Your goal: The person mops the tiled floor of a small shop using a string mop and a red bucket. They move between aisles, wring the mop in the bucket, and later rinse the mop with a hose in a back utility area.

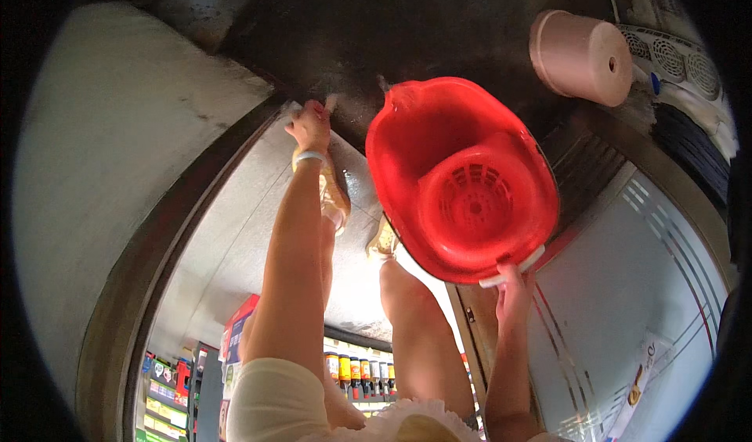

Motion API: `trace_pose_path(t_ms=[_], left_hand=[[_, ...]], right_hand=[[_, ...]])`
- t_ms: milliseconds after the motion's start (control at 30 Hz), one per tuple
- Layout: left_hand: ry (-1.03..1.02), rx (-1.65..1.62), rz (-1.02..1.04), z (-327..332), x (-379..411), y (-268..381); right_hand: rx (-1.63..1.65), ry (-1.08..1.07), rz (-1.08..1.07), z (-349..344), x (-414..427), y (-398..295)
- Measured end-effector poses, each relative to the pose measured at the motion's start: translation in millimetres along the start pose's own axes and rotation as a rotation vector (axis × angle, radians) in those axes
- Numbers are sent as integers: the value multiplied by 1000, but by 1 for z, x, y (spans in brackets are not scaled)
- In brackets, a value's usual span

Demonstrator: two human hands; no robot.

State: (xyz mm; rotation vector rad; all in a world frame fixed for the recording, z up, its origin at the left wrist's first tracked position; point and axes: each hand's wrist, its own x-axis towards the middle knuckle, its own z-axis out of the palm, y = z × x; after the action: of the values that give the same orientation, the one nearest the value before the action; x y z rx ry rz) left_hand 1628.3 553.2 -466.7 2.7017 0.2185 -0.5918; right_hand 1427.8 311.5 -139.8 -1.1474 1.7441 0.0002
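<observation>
A red plastic mop bucket [388, 166] with a built-in slotted wringer basket [476, 198] is tilted so its open top faces the camera. At its lower right rim, my right hand [512, 295] is closed around the white handle [537, 258]. My left hand [311, 126] reaches forward, left of the bucket, near the corner of a light panel and above a shoe. Its fingers are curled, with a small pale object at them, blurred; whether they grip it cannot be told. Water droplets seem to show on the dark floor between hand and bucket.
A pink plastic pot [578, 57] lies on its side at upper right, beside a white panel with round grilles [670, 57]. A door frame [176, 230] curves along the left. A glass door [623, 301] stands right. Stocked store shelves [358, 374] are behind my legs.
</observation>
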Motion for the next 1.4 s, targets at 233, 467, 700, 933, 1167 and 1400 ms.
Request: trace_pose_path(t_ms=[233,467,700,933,1167,1400], left_hand=[[32,-814,-492,-91,-91,-71],[147,-992,-1057,-281,-206,-134],[446,-1388,-1075,-433,-248,-172],[345,-1591,-1088,-481,-237,-185],[856,-1772,-782,-581,-130,-224],[524,-2090,-123,-647,-82,-162]], right_hand=[[-108,-398,-110,27,10,-18],[-175,-400,-48,87,30,-39],[-111,-382,-5,91,22,-31],[-147,-446,156,57,34,-5],[-13,-482,192,38,24,12],[70,-453,98,0,34,-3]])
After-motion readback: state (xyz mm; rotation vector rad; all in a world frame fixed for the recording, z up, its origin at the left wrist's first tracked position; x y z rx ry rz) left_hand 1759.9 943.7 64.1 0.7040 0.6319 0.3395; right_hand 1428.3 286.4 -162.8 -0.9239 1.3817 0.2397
